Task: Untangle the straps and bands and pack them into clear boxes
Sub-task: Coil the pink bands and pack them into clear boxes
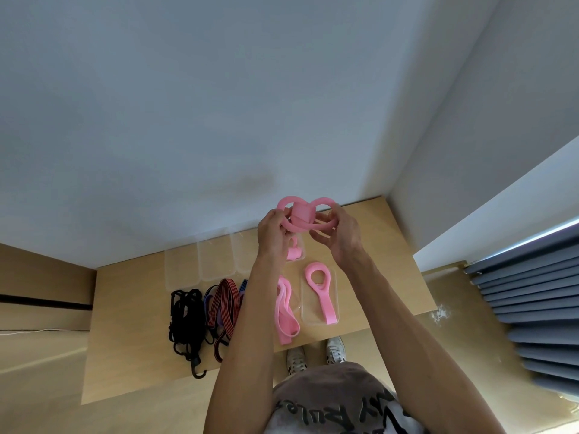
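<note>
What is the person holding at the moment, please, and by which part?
A knotted pink band, held up above the table: the left hand grips its left loop and the right hand its right loop.

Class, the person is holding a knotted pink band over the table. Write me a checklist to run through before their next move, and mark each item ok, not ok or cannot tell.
1. Both hands hold the pink band, left hand and right hand: ok.
2. Band free of twists: not ok, its loops still cross round a wrapped middle.
3. A clear box is free to take it: ok, the empty clear boxes stand at the back left.
4. Box with pink loop has room for more: cannot tell.
5. Loose pink band on the table packed: not ok.
6. Black cords untangled: not ok.
</note>
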The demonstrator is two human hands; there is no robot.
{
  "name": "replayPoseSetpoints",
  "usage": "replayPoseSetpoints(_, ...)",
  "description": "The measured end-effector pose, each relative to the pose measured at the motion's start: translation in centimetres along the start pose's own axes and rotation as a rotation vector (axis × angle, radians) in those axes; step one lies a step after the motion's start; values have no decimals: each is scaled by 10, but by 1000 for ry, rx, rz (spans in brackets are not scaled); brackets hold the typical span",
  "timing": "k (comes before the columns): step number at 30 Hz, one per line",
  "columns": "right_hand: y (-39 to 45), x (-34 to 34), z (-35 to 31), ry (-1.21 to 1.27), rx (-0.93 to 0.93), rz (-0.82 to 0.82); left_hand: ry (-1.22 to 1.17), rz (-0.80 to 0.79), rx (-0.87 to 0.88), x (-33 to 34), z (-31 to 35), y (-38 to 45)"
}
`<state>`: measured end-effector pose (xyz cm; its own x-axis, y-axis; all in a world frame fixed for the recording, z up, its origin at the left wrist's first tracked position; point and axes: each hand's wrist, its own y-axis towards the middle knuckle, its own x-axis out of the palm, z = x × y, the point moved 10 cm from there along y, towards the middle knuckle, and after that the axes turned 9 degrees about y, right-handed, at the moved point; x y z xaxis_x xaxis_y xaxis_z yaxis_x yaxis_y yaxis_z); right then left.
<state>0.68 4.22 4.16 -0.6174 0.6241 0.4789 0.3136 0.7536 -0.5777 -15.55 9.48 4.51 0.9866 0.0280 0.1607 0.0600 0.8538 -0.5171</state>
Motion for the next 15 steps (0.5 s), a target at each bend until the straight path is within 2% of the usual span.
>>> replayPoseSetpoints(3, 1, -1, 2, -49, 19, 6, 134, 17, 50, 6, 4, 0)
replayPoseSetpoints(9, 2, -9, 6, -64, 33, 14, 126, 138, 50, -8, 2, 6)
replayPoseSetpoints(15, 6, -9, 9, -189, 14, -15, 136, 99, 18, -7, -4, 6)
